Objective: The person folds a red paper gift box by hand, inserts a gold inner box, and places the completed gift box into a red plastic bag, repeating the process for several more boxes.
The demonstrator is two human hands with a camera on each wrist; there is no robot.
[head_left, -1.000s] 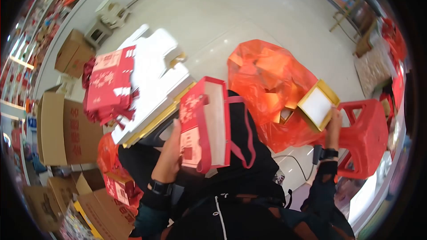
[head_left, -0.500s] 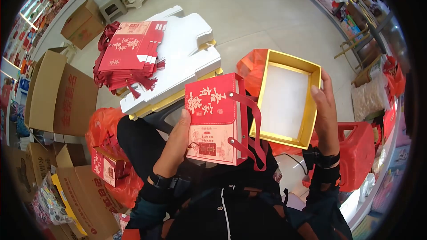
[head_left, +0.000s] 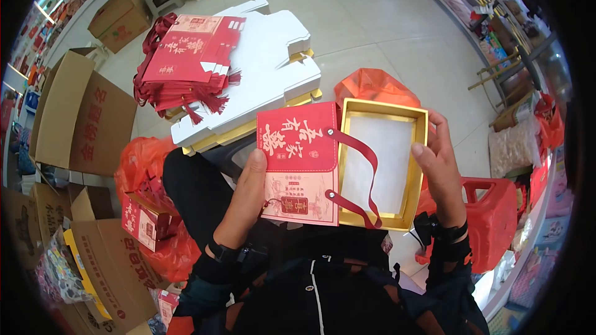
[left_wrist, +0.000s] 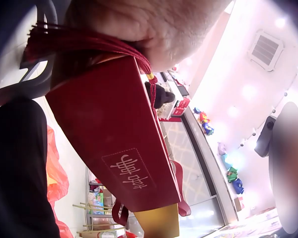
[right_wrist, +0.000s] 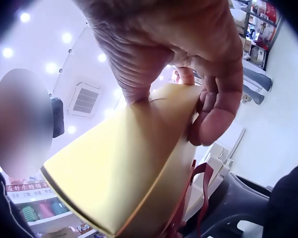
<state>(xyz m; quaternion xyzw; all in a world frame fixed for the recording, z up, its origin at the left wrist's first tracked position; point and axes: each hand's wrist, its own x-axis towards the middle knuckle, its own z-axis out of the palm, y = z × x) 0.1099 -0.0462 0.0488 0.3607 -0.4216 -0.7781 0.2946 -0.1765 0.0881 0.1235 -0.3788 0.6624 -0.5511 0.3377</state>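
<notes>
My left hand (head_left: 242, 201) grips the left edge of a red gift box sleeve (head_left: 298, 139) with gold lettering and ribbon handles (head_left: 366, 146). A dark red tassel (left_wrist: 74, 39) hangs by that hand in the left wrist view. Thumb on top of the right wall, my right hand (head_left: 441, 167) holds a shallow gold box tray (head_left: 385, 110) with a white-lined bottom. The tray's left side meets the sleeve's right end, and the ribbon loop lies across it. From the left wrist, the tray's gold end (left_wrist: 159, 221) shows just past the sleeve.
Flattened red sleeves (head_left: 180, 56) with tassels lie on stacked white-and-gold card (head_left: 261, 56) ahead to the left. Orange plastic bags (head_left: 379, 87) sit beyond the tray and at left. Cardboard cartons (head_left: 87, 124) flank the left; a red stool (head_left: 490, 217) stands at right.
My right hand has brought the gold tray leftward from the orange bag to the sleeve's end. The left hand has turned the sleeve so its lettered face shows upward.
</notes>
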